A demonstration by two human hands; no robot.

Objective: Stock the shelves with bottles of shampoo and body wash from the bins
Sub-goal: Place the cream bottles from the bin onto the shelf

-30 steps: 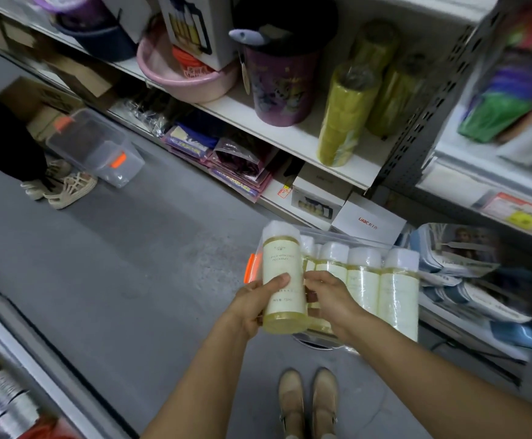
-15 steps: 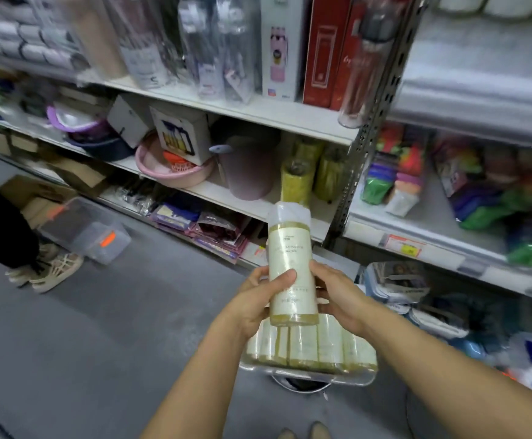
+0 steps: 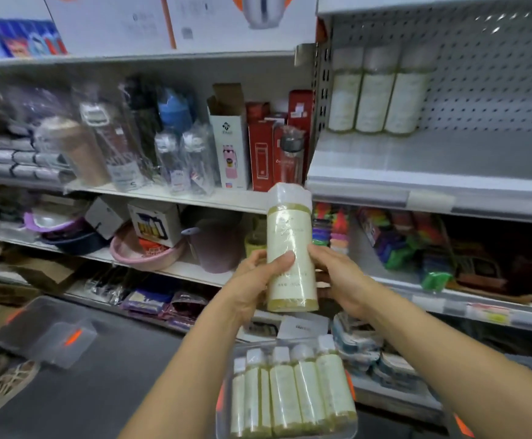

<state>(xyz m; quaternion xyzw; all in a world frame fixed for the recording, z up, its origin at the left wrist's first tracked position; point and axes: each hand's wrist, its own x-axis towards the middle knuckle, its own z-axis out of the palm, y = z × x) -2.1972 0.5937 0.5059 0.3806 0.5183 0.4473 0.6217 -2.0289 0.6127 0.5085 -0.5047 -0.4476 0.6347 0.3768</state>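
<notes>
Pale yellow cylindrical plastic bottle (image 3: 290, 229), upright, gripped by left hand (image 3: 253, 280) at nine o'clock, right hand (image 3: 339, 277) at three

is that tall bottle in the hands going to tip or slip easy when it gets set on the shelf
The bottle is tall and narrow, so a nudge would probably tip it, though three bottles stand upright on the shelf. Its clear wrap looks glossy, likely slippery; left hand and right hand both grip it.
</notes>
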